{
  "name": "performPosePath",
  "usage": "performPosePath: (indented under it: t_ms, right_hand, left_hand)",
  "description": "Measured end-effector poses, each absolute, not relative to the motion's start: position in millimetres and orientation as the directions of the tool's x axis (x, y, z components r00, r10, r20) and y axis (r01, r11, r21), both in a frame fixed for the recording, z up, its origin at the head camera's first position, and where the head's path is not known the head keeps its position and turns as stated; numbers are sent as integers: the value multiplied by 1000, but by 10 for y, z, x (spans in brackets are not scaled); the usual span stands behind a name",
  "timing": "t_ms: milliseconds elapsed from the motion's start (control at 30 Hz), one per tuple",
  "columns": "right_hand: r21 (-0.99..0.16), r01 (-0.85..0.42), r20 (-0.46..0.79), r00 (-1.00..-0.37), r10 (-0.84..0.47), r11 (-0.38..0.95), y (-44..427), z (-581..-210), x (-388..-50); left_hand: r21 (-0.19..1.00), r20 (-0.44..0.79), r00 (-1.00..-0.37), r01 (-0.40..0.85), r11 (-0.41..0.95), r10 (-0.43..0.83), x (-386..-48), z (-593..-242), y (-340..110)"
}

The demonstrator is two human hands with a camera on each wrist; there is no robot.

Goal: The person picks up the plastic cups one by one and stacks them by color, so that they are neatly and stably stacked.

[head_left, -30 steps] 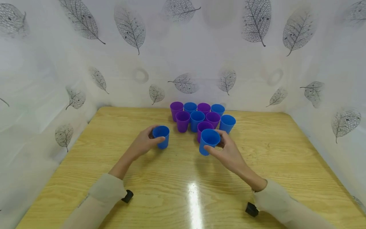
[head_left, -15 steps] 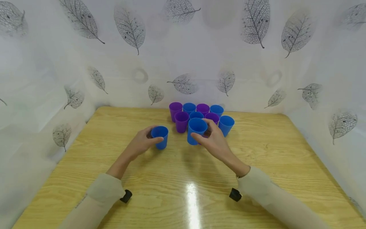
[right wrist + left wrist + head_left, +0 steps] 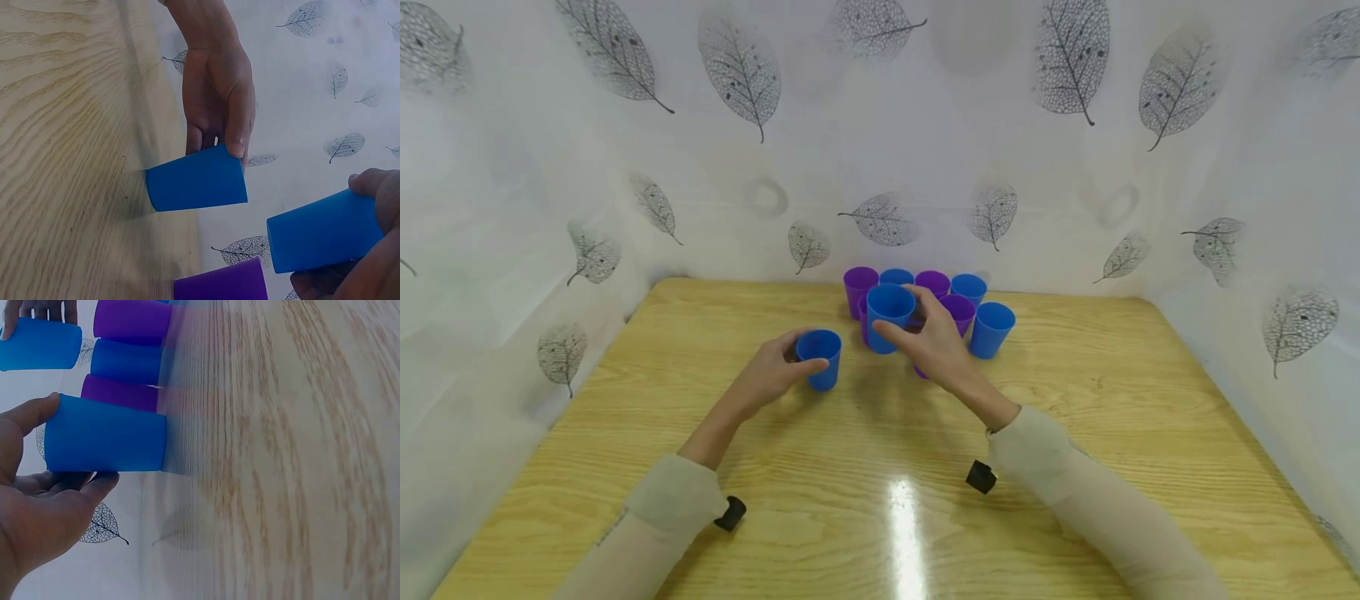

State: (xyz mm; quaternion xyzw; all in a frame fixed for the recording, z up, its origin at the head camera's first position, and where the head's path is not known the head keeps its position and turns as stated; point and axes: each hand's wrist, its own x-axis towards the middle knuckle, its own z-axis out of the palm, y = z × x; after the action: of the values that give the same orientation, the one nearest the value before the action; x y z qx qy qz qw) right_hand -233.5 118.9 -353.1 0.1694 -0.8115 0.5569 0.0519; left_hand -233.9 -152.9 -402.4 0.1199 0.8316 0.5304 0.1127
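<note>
Head view: bright, diffuse light; elongated white glare on the near bench (image 3: 1150,392); soft shadow beneath the right hand (image 3: 936,343). Wrist views: dimmer, cooler, slightly soft.

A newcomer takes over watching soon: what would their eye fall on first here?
The blue cup the right hand holds above the table, in front of the clustered purple and blue cups. Next, another blue cup in the left hand, left of the cluster. Behind it all, dark leaf prints on the pale backdrop.
</note>
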Motion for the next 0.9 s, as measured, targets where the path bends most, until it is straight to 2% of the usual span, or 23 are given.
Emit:
performPosePath:
  t_ms: [500,900]
  right_hand:
    - [-876,-406,346,-905,-248,260,877,-3401,-2459]
    - [-884,-405,329,-894,-306,233,607,-3357,-2438]
  left_hand:
    - [928,-47,-939,85,363,341,-2338,-4014,-1537]
    - [930,-62,-932,75,359,356,-2328,-3988,-1536]
